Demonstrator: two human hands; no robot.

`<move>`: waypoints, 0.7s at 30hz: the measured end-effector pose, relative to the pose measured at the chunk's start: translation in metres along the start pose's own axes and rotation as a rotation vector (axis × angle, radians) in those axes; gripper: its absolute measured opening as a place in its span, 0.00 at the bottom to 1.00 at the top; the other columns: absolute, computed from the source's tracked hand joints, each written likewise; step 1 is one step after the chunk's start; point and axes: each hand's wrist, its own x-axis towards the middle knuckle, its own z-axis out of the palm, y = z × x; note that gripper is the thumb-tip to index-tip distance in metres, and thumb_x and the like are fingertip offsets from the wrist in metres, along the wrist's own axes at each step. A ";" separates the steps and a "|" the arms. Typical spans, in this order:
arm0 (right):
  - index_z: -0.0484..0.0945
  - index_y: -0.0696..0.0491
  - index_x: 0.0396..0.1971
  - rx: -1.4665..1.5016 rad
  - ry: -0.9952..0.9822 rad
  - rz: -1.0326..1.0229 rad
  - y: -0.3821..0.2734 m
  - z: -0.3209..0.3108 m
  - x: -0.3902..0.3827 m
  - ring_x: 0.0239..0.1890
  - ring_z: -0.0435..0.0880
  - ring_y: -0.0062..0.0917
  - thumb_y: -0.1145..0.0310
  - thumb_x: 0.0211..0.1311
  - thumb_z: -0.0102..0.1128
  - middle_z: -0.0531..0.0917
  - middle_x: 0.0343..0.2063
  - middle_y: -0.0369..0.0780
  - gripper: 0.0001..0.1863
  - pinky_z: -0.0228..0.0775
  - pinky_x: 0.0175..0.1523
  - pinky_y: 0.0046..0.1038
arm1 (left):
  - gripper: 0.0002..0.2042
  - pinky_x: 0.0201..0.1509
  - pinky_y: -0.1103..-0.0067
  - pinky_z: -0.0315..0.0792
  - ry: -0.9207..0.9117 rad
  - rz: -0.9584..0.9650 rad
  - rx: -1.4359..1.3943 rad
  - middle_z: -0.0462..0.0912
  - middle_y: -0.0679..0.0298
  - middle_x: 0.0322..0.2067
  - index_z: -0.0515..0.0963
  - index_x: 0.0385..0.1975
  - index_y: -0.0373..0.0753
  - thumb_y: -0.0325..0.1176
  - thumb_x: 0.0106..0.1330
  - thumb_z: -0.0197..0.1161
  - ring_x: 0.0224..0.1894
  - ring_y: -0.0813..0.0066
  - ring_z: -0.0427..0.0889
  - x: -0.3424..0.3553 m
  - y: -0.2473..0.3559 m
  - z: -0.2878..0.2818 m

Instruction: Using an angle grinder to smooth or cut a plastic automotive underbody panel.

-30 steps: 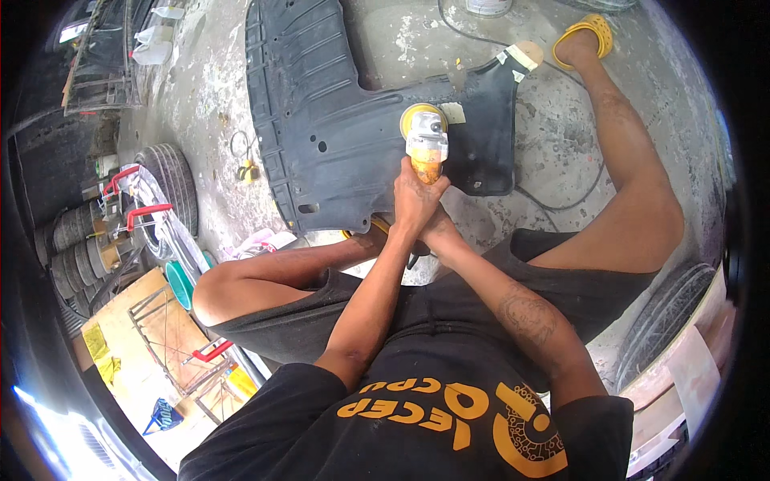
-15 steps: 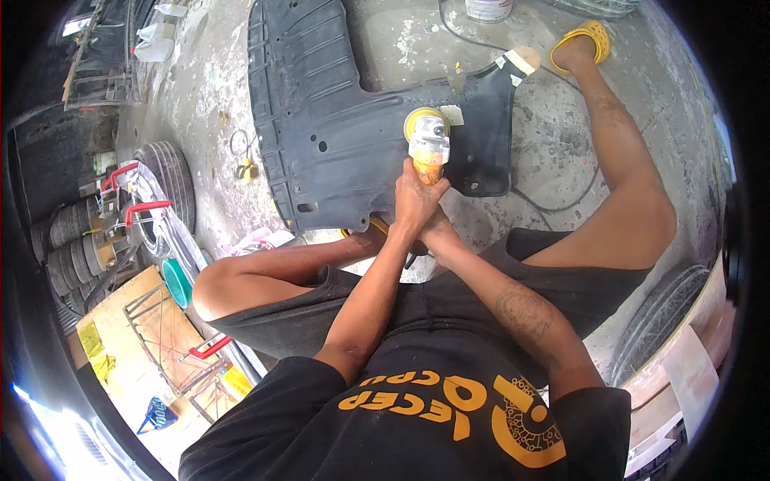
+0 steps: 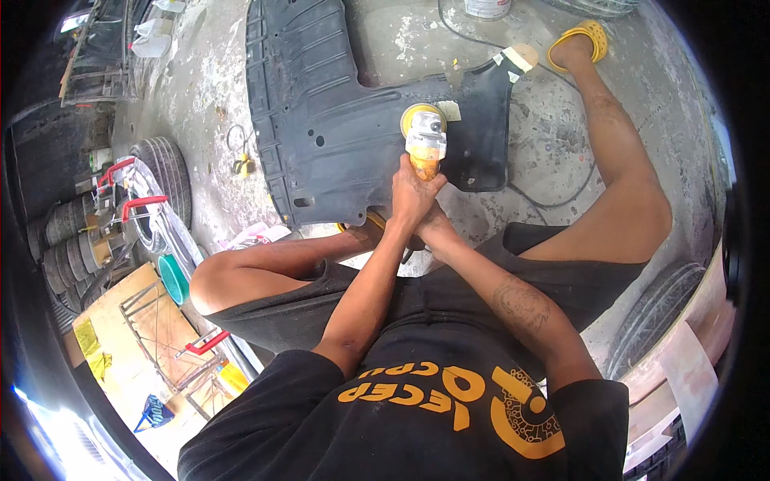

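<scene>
- Polisher with a silver head, a yellow body and a yellow-rimmed disc sits over the right part of the dark panel, between the panel's inner notch and its lower edge; from up here I cannot tell whether the disc presses on the surface.
- Left hand is clamped around the yellow body, just behind the head.
- Right hand is just behind it, near the panel's lower edge, and I read it as closed around the rear of the tool, though most of its fingers are hidden from me.
- I judge the polisher to be hard, dense and heavy toward the head, so I favour this two-handed hold: one hand close behind the head to steady it, one at the rear, fingers clear of the disc.
- I take the panel for thin, stiff plastic, light and likely to flex or slide; its ribbed left edge looks like a firm place to hold.
- Beyond the panel's upper edge, a dark cord crosses the floor near a white bucket.
- Yellow clog stands on the floor beyond the panel's upper right tip.
</scene>
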 end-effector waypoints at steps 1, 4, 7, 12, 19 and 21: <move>0.62 0.55 0.65 0.002 -0.012 -0.004 -0.001 0.000 -0.001 0.60 0.78 0.28 0.68 0.55 0.76 0.77 0.58 0.42 0.41 0.74 0.63 0.29 | 0.27 0.47 0.60 0.79 0.000 0.001 -0.003 0.85 0.37 0.37 0.71 0.44 0.25 0.37 0.51 0.73 0.42 0.41 0.87 0.000 0.000 0.000; 0.61 0.56 0.65 -0.004 -0.039 -0.060 0.002 -0.003 0.004 0.61 0.78 0.29 0.69 0.55 0.76 0.77 0.59 0.43 0.41 0.74 0.63 0.29 | 0.27 0.48 0.60 0.79 0.010 0.019 0.016 0.85 0.36 0.37 0.70 0.45 0.26 0.38 0.51 0.73 0.43 0.40 0.86 0.000 0.003 0.000; 0.61 0.57 0.64 0.055 -0.008 -0.066 0.009 -0.001 0.006 0.61 0.78 0.29 0.70 0.55 0.76 0.76 0.59 0.43 0.41 0.74 0.62 0.30 | 0.28 0.48 0.61 0.78 0.002 0.043 0.029 0.85 0.36 0.38 0.71 0.45 0.26 0.38 0.51 0.74 0.44 0.41 0.86 0.002 0.002 0.000; 0.61 0.58 0.64 0.039 0.012 -0.075 0.007 0.000 0.006 0.60 0.78 0.29 0.71 0.54 0.77 0.76 0.58 0.42 0.41 0.74 0.63 0.30 | 0.28 0.48 0.61 0.78 -0.011 0.005 0.027 0.85 0.37 0.39 0.71 0.45 0.26 0.38 0.51 0.74 0.45 0.40 0.86 0.002 0.002 0.000; 0.62 0.56 0.63 0.068 0.010 -0.092 0.006 0.000 0.005 0.59 0.78 0.28 0.72 0.52 0.78 0.77 0.57 0.41 0.41 0.74 0.63 0.30 | 0.27 0.48 0.61 0.78 -0.006 0.009 0.015 0.85 0.37 0.39 0.72 0.44 0.26 0.38 0.52 0.74 0.44 0.41 0.86 0.001 0.004 0.001; 0.62 0.56 0.63 0.090 0.004 -0.102 0.009 -0.001 0.007 0.59 0.78 0.28 0.72 0.52 0.78 0.77 0.57 0.41 0.41 0.73 0.63 0.30 | 0.27 0.48 0.61 0.79 -0.007 0.014 0.008 0.85 0.38 0.39 0.72 0.44 0.27 0.38 0.52 0.74 0.44 0.41 0.87 0.001 0.005 0.001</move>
